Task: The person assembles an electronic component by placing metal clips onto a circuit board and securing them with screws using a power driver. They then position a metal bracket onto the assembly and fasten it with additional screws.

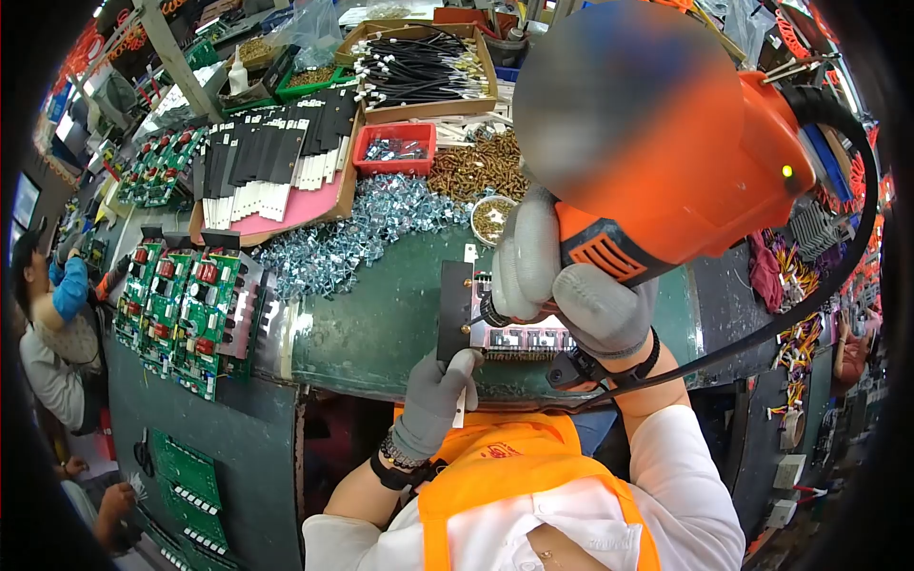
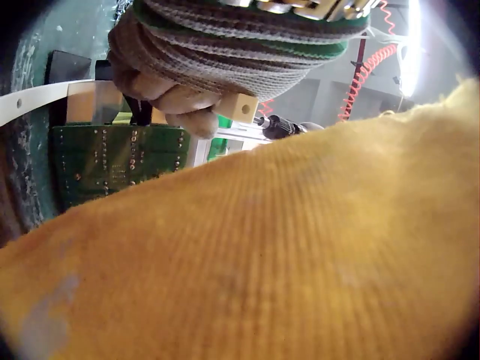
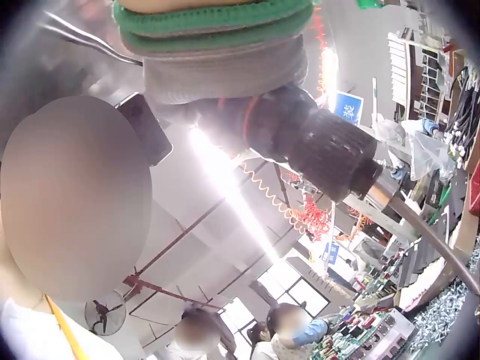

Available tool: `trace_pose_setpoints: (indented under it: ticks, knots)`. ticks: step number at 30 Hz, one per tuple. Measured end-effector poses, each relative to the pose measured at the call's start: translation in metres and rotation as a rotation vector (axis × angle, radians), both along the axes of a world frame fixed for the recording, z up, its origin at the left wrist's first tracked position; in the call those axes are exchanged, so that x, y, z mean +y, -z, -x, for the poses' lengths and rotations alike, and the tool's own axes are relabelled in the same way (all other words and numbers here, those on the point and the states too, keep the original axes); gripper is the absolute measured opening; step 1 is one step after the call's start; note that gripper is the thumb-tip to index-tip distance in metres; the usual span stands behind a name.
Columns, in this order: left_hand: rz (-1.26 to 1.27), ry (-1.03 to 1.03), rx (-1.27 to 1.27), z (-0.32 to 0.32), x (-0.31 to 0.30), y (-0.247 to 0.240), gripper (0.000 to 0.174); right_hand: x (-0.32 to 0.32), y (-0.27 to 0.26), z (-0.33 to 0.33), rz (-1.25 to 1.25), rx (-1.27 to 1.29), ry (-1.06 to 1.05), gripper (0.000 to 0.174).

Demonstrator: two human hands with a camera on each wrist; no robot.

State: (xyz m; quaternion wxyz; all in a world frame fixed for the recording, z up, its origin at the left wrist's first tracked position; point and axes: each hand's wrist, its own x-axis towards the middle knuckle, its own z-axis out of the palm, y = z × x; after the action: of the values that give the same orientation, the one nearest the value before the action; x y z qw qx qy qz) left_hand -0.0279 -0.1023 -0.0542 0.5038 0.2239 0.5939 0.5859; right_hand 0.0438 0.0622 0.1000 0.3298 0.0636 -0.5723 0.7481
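My gloved right hand [image 1: 605, 309] grips an orange power driver [image 1: 685, 190]. Its black chuck [image 3: 322, 150] and long metal bit [image 3: 435, 240] show in the right wrist view. In the head view the bit end points at a black strip [image 1: 453, 305] along the left side of a circuit board assembly [image 1: 533, 338]. At the strip's lower end, my gloved left hand [image 1: 428, 400] pinches it with thumb and fingers. In the left wrist view, a pale block with a hole [image 2: 238, 109] sits by the left fingers, above a green board [image 2: 112, 161]; the driver's tip [image 2: 277, 126] is close by.
Behind the assembly lie loose metal clips [image 1: 352, 238], brass screws [image 1: 481, 167], a red bin [image 1: 395, 147] and a small round dish [image 1: 492, 219]. Stacked strips [image 1: 267, 162] and finished-looking circuit boards [image 1: 181, 305] stand left. The driver's black cable [image 1: 762, 333] arcs right. People sit far left.
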Motion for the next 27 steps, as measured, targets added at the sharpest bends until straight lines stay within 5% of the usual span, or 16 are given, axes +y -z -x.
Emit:
trace_pose_setpoints:
  ticks: [27]
  knots:
    - [-0.027,-0.007,-0.082,0.0,0.0,0.002,0.021,-0.015,-0.002,0.017,-0.12,-0.109,0.263,0.052]
